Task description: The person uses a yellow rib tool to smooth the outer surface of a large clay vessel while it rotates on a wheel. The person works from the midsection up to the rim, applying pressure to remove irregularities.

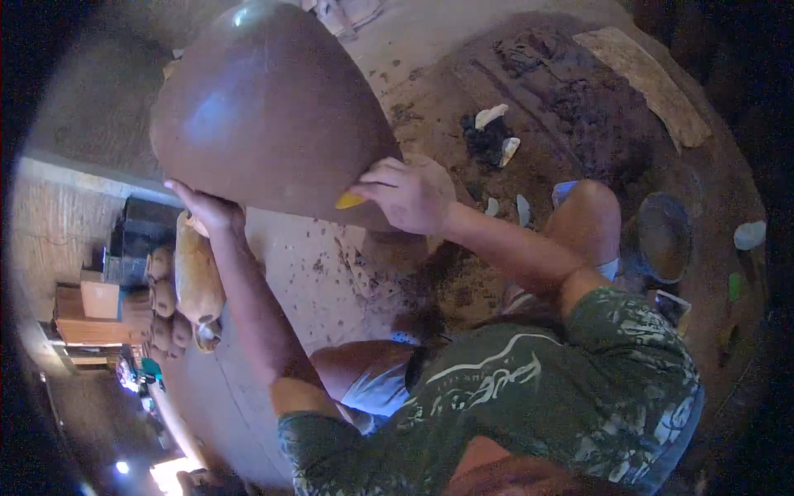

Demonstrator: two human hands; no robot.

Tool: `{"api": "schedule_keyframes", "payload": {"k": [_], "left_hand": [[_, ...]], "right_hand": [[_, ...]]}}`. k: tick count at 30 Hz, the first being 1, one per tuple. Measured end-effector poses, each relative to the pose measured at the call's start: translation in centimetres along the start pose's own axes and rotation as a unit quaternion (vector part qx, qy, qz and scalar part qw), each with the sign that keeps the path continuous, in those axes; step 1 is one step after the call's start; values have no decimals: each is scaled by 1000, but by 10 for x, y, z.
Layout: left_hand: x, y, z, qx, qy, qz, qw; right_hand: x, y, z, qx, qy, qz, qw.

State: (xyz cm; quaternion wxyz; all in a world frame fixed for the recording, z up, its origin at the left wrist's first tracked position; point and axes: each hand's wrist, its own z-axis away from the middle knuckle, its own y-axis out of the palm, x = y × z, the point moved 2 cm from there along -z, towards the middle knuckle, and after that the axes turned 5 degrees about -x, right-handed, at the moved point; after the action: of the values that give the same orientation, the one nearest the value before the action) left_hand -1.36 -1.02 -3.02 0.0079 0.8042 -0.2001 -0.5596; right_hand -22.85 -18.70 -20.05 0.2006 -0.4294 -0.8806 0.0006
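Note:
A large rounded clay vessel (265,116), brown with a wet-looking sheen, fills the upper left in front of me. My left hand (213,208) lies against its near left edge, fingers stretched out along the wall; part of the hand is hidden by the vessel. Between the fingers of my right hand (409,194) is pinched a small yellow scraper (350,200), pressed to the vessel's lower right surface. What supports the vessel from beneath is mostly hidden.
Dark moist clay (579,107) lies at the far right beside a flat board (649,78). A round basin (663,237) sits right of my knee. Several small brown pots (163,298) and a tan sack-like bundle (197,277) are at left. Crumbs litter the floor.

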Motion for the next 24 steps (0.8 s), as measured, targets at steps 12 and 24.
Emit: {"api": "schedule_keyframes", "payload": {"k": [12, 24], "left_hand": [[13, -5, -5, 23, 33, 43, 998], [17, 2, 0, 24, 58, -18, 998]], "right_hand": [[-46, -25, -97, -146, 207, 46, 966], [-141, -46, -153, -74, 315, -48, 945]]}}
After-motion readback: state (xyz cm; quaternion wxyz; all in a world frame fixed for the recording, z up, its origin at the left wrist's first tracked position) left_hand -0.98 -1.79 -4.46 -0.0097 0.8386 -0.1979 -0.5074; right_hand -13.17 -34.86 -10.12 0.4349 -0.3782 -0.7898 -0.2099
